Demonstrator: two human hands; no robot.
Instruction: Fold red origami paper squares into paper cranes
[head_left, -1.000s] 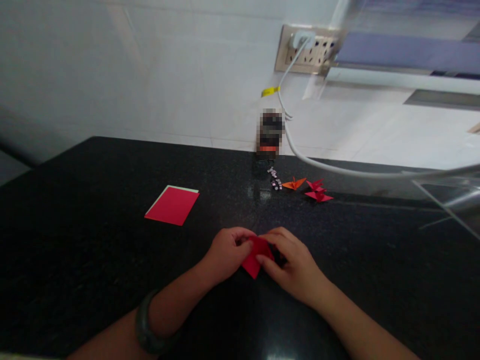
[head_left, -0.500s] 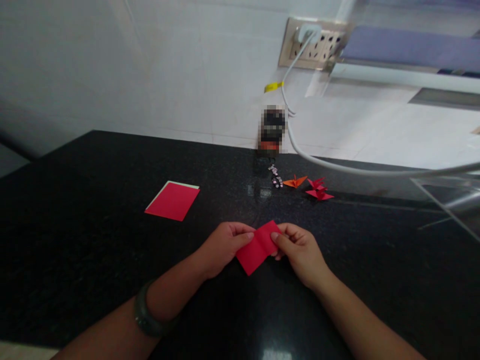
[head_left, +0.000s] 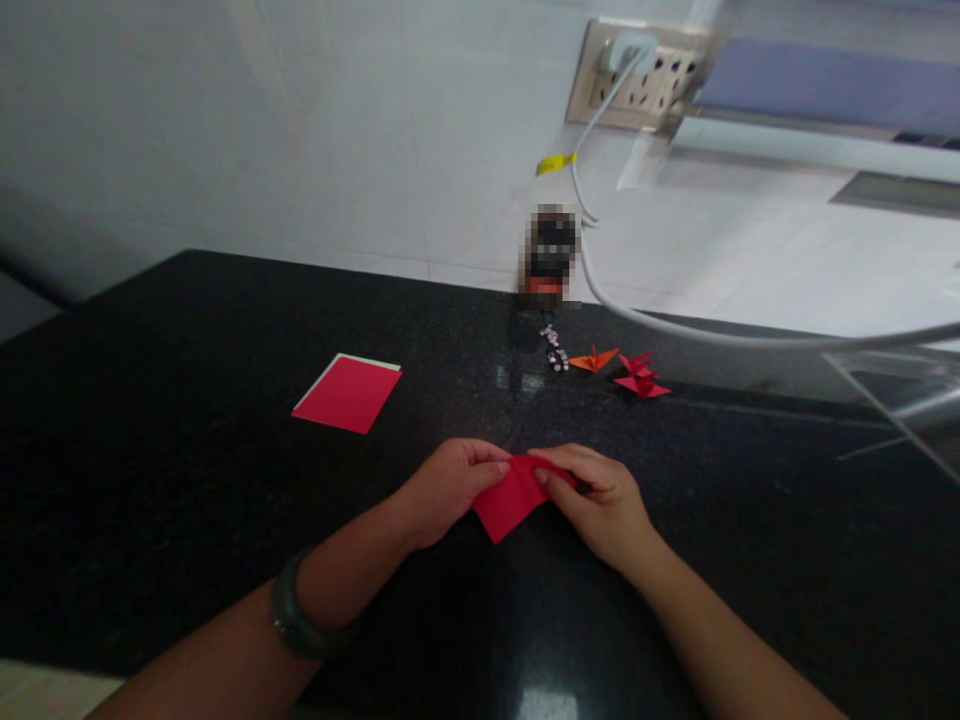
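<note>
A small red folded paper (head_left: 508,500) lies on the black counter (head_left: 150,480) in front of me. My left hand (head_left: 450,488) pinches its left edge, fingers closed. Closed on the paper's right side, my right hand (head_left: 600,500) has its fingers laid over the upper corner. A dark bangle (head_left: 289,620) sits on my left wrist.
A stack of red square sheets (head_left: 346,393) lies to the left. Behind are an orange paper crane (head_left: 592,358), two red paper cranes (head_left: 641,378), a small beaded trinket (head_left: 553,350) and a blurred dark object (head_left: 551,255). A white cable (head_left: 675,330) runs from the wall socket (head_left: 637,75).
The paper, folded small under both hands a second ago, was opened out into a wider flat shape; now my right fingers press over its upper right corner.
</note>
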